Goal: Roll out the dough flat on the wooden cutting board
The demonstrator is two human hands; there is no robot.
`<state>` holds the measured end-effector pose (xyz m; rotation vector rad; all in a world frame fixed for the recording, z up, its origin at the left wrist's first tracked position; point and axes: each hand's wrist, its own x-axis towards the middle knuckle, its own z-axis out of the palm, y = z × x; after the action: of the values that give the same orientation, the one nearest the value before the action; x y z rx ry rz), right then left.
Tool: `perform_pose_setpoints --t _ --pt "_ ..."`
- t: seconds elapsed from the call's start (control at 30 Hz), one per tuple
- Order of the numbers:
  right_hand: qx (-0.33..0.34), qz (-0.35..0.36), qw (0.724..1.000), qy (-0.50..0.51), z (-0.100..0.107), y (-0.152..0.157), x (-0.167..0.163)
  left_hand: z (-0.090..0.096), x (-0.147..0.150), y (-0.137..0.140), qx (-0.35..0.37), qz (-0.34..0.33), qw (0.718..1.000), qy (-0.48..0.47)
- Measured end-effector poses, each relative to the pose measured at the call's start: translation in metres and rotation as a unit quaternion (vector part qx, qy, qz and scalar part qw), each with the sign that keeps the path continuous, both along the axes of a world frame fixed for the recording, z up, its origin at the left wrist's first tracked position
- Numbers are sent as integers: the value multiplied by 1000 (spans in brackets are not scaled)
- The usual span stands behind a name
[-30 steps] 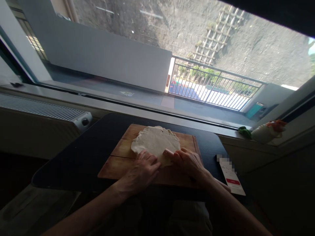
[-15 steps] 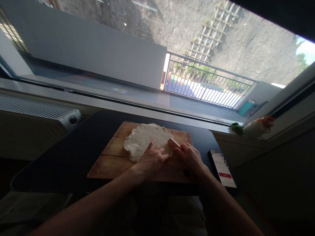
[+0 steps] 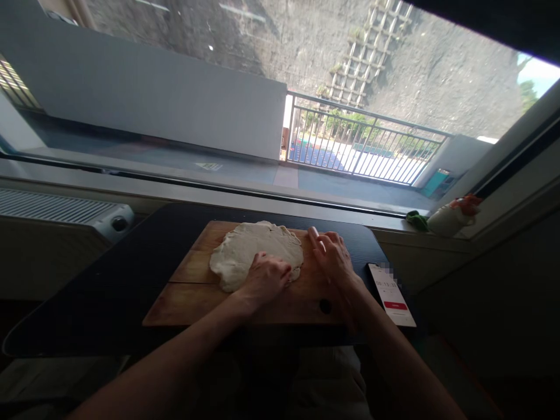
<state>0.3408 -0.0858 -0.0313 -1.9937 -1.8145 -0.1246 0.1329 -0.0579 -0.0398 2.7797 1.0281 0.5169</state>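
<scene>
A flat, rolled-out sheet of pale dough [image 3: 245, 251] with an uneven edge lies on a wooden board [image 3: 188, 297]. My left hand [image 3: 268, 277] is curled over the dough's near right part, fingers closed on it; the fingertips are hidden. To the right of the dough, my right hand [image 3: 336, 259] holds a pinkish rolling pin [image 3: 313, 235], fingers bent over it. The pin's far end sticks out beyond the fingers, apart from the dough, along the board's right side. Much of it is covered by the hand and forearm.
The board rests on a dark table [image 3: 109, 280]. A phone [image 3: 391, 294] showing a timer lies to the right. On the windowsill stand a white pot [image 3: 448, 221] and a green item [image 3: 417, 220]. A radiator [image 3: 79, 210] is at the left, a large window behind.
My right hand has moved the rolling pin away from the dough to the right, turning it more lengthwise. My left hand's fingers, spread before, have curled in. The view has shifted slightly.
</scene>
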Motion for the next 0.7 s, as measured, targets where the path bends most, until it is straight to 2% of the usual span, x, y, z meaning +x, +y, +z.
perform_pose_setpoints --t 0.13,0.23,0.43,0.7 --pt "-3 115 993 18 -5 -14 -8 -1 5 4 -55 35 998 -20" --pt "-11 151 988 18 -9 -15 -12 -2 5 4 -68 46 996 -22" --pt "-35 182 983 12 -13 -6 -13 -6 5 2 -63 40 997 -35" --pt "-98 156 983 7 -3 0 -20 -7 7 0 -59 56 996 -32"
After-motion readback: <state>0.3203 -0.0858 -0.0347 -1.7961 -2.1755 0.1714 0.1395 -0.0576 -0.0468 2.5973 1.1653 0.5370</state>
